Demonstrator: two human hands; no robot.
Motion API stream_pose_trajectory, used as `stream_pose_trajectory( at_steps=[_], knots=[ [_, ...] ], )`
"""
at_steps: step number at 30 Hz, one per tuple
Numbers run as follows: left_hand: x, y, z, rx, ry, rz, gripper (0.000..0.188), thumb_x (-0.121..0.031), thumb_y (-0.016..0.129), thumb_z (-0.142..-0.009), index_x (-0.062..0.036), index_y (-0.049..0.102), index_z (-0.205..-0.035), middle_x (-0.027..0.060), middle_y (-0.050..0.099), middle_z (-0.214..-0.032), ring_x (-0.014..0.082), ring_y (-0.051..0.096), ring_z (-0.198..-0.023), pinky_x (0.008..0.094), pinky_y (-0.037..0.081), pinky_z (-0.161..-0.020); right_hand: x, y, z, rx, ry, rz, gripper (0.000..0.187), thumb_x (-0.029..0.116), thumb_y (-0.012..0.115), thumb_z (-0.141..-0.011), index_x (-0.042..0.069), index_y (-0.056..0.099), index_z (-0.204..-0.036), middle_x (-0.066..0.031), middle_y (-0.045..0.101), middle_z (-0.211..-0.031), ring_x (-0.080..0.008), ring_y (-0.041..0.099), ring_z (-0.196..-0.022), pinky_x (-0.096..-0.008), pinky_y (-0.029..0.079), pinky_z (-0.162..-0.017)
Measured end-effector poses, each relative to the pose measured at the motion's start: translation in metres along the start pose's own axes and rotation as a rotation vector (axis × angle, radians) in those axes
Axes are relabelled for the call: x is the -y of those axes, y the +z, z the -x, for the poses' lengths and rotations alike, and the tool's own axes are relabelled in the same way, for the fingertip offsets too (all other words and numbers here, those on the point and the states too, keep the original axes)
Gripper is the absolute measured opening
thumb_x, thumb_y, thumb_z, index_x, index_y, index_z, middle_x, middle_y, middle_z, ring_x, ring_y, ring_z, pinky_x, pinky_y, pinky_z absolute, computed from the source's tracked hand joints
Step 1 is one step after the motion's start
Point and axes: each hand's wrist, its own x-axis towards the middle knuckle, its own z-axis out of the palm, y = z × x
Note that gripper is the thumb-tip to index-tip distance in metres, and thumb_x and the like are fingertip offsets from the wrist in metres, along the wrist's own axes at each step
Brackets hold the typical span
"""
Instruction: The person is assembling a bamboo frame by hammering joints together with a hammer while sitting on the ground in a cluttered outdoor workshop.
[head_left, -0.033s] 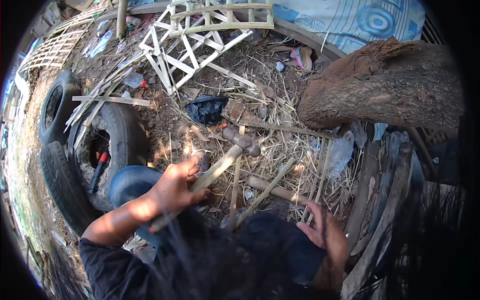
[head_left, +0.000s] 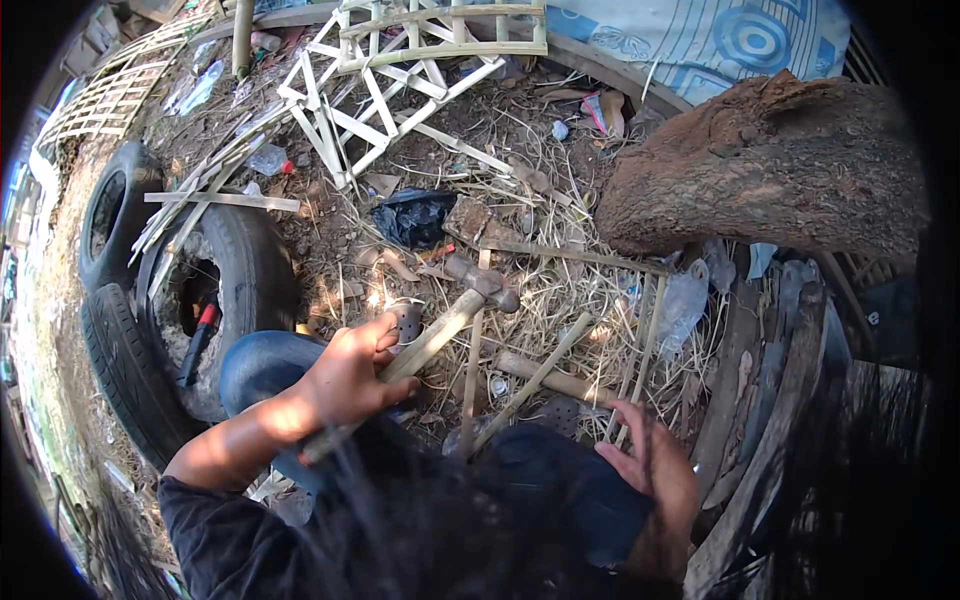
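Note:
My left hand (head_left: 350,375) is closed round the wooden handle of a hammer (head_left: 440,335); its dark metal head lies over the far left part of a bamboo strip frame (head_left: 570,256). The frame has a crosspiece at the far side, with strips running back toward me. At its near right end, my right hand (head_left: 645,450) has fingers and thumb round the strip ends, its grip partly hidden. Between the hands lie a loose diagonal bamboo strip (head_left: 540,375) and a thick round wooden stick (head_left: 555,380), whose right end reaches my right fingers.
Old tyres (head_left: 255,270) stand at the left, one with a red-and-black tool (head_left: 200,335) in it. A thick log (head_left: 760,175) lies at the right. Farther off are a bamboo lattice (head_left: 375,110), a black plastic bag (head_left: 412,218) and a blue patterned sheet (head_left: 690,45). Shavings litter the ground.

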Motion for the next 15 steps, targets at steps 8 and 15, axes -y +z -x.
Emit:
stream_pose_trajectory(
  at_steps=[8, 15],
  knots=[
    [-0.008, 0.01, -0.003, 0.082, -0.21, 0.093, 0.036, -0.001, 0.075, -0.079, -0.002, 0.042, -0.092, 0.0069, 0.06, -0.077, 0.0072, 0.056, -0.069, 0.025, 0.047, -0.057, 0.009, 0.019, -0.016, -0.006, -0.021, 0.047, 0.056, 0.031, 0.072, -0.085, 0.001, 0.052, -0.129, -0.024, 0.063, -0.116, -0.0403, 0.06, -0.108, -0.0434, 0.048, -0.093],
    [-0.003, 0.101, -0.004, -0.024, 0.1, 0.132, 0.032, -0.005, 0.074, -0.082, -0.0025, 0.042, -0.089, 0.0061, 0.06, -0.07, 0.0064, 0.057, -0.061, 0.0283, 0.047, -0.052, 0.038, 0.082, -0.042, 0.193, -0.093, -0.879, 0.063, 0.036, 0.058, -0.098, 0.003, 0.033, -0.145, -0.0161, 0.059, -0.122, -0.0267, 0.06, -0.112, -0.0393, 0.048, -0.095]
  ],
)
